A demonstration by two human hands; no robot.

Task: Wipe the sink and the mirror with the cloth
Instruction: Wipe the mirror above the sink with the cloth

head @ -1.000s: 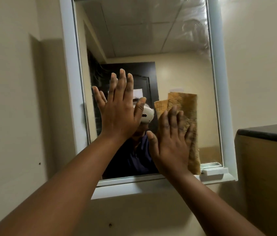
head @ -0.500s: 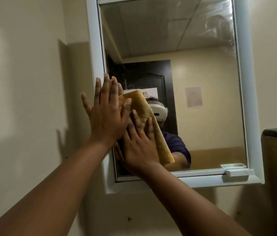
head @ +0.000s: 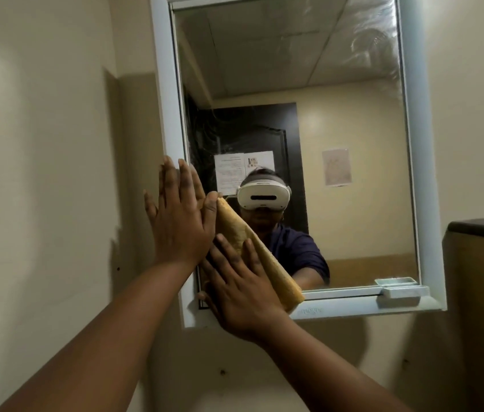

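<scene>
Both flat hands, left hand (head: 179, 224) and right hand (head: 242, 288), press the cloth (head: 260, 257) against the mirror (head: 309, 114).

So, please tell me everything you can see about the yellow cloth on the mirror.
The cloth is yellowish-tan, looks coarse-woven, and seems folded into a long strip. It lies slanted against the lower left of the mirror glass, its top end up-left and its bottom end down-right over the lower frame. The right hand presses it flat with straight fingers; the left hand thumb touches its top end.
</scene>
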